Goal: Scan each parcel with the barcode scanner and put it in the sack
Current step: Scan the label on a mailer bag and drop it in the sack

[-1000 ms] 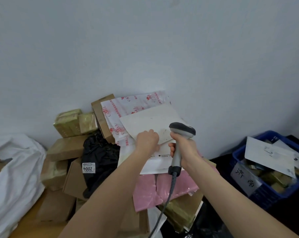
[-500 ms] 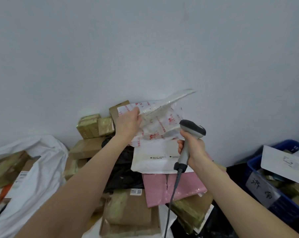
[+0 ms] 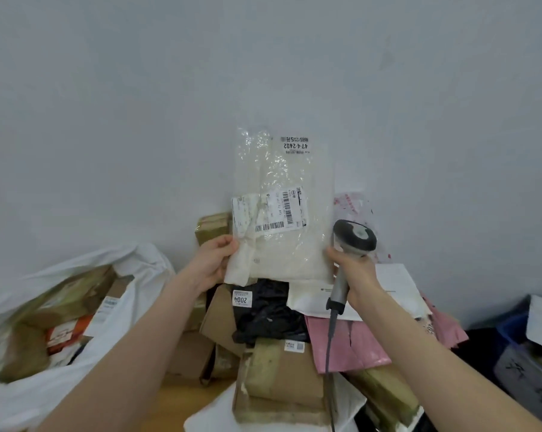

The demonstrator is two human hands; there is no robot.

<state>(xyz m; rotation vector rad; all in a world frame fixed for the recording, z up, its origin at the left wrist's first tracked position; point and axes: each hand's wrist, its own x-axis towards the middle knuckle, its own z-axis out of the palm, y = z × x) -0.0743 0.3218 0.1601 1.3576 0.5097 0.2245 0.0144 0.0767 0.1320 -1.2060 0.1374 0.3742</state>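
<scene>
White sack (image 3: 145, 266) at far left, mouth open, boxes and a white mailer inside. Left hand (image 3: 212, 263) just right of the sack, fingers curled round the lower left edge of the clear parcel (image 3: 285, 182), thumb on the front face, the other fingers behind and hidden. Parcel held upright against the wall, above the pile and well clear of the sack, cream fabric visible through the plastic. Barcode label (image 3: 279, 213) sits mid-parcel, above and between both hands, printed side toward the camera, text upside down.

Below the parcel: black bag (image 3: 269, 316) with a "2004" sticker, brown taped box (image 3: 282, 378) under that.

Right hand (image 3: 355, 272) wrapped round the handle of the barcode scanner (image 3: 354, 236), a fingertip touching the parcel's lower right edge. Scanner head just beside the parcel's right edge, below the label's level. Cable (image 3: 329, 347) hangs straight down from the handle.

Behind the right wrist: white mailer (image 3: 397, 291), pink mailer (image 3: 357, 344) under it. Blue crate (image 3: 514, 330) at far right, partly cut off.
</scene>
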